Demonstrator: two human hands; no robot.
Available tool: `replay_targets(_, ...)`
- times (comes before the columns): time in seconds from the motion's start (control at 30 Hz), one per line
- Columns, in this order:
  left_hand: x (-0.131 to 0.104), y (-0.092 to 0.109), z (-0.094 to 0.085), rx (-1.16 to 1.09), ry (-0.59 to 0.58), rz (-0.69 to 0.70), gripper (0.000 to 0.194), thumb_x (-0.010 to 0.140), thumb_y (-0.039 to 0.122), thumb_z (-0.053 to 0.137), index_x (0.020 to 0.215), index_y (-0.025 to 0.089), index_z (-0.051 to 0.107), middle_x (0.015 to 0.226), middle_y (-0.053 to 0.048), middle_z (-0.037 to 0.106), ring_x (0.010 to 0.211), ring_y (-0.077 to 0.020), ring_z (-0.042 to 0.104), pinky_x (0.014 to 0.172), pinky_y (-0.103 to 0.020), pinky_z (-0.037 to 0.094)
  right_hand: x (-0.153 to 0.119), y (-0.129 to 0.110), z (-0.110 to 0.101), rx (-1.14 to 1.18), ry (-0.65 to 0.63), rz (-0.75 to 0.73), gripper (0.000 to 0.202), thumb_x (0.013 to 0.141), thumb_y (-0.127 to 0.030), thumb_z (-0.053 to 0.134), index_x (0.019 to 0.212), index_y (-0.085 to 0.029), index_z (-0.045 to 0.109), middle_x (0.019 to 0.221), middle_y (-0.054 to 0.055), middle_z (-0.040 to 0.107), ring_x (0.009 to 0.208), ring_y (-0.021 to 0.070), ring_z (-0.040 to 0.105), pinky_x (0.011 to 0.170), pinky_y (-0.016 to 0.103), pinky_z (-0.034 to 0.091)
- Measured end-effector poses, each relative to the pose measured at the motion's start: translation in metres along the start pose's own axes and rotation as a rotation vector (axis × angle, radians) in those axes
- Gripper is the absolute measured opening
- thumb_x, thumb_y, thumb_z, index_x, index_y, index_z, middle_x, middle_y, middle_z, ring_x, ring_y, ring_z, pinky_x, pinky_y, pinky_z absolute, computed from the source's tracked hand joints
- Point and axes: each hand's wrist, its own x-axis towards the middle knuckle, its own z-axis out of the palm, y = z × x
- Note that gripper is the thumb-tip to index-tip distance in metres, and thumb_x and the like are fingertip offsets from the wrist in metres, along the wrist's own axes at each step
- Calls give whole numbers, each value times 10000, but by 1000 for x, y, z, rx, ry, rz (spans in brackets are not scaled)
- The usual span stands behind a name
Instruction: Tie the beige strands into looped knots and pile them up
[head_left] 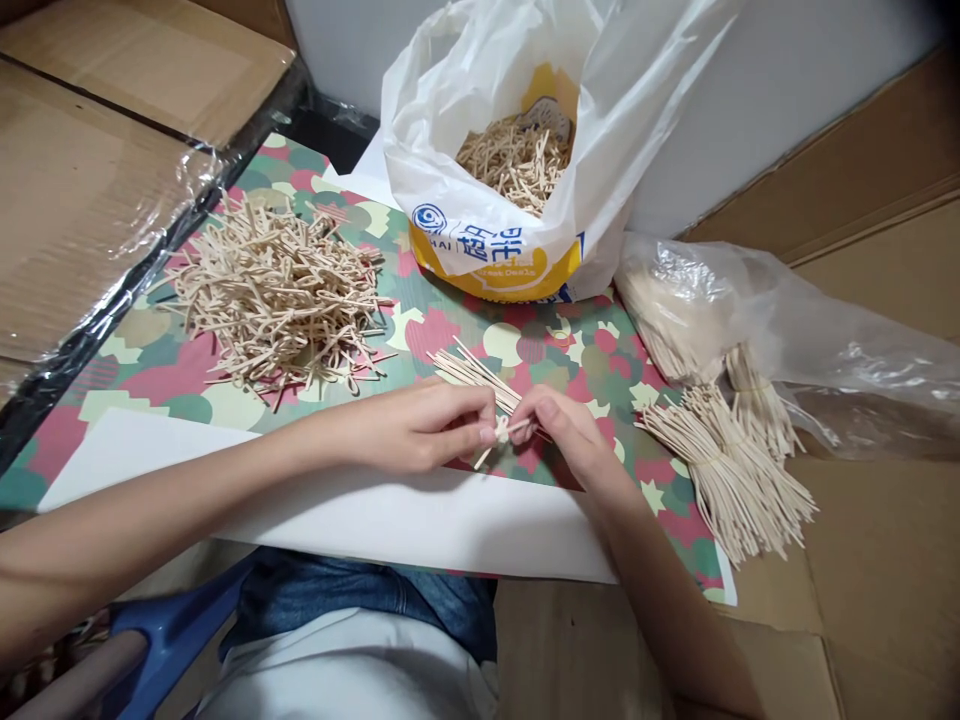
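Note:
My left hand (442, 425) pinches a small knotted pale stick (502, 430) between thumb and fingertips. Close against it on the right, my right hand (559, 425) has its fingers closed on the other end of the same piece. Several loose straight sticks (472, 372) lie on the patterned sheet just behind both hands. A large heap of knotted sticks (277, 295) rests to the left. On the right lie bundles of straight sticks (720, 455), tied around their middles.
A white and yellow plastic bag (487, 240) with more knotted pieces stands open at the back. A clear plastic bag (817, 330) lies at the right. Cardboard boxes (112, 180) flank the left side, and white paper (322, 510) runs along the near edge.

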Motion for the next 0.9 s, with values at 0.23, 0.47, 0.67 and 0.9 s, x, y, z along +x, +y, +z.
replay_targets(0.23,1,1,2,55,-103,-14,206,889,293,459,837,135,581,676,-12,585,565,-95,472,515,-186,344,3,-1,3,69,-379,198,335,893,-445,476,745,-156,563,628,-7,569,587,97,549,585,224,431)
replay_targets(0.47,1,3,4,84,13,81,243,869,319,516,820,118,645,669,-26,603,588,-92,497,533,-180,352,2,-7,5,165,-263,198,273,873,-335,500,662,-164,536,561,-25,557,524,87,522,527,210,405)
replay_targets(0.67,2,3,6,3,71,185,251,894,258,476,763,112,632,676,-30,609,611,-93,513,568,-184,367,-1,-5,4,273,-247,125,308,855,-302,512,579,-166,507,478,-32,526,470,85,487,489,209,373)
replay_targets(0.9,2,8,8,-214,77,118,336,887,313,484,633,105,556,544,18,467,541,-71,397,512,-173,329,-5,2,9,357,-173,30,296,833,-307,529,566,-180,522,457,-39,509,424,87,476,461,217,385)
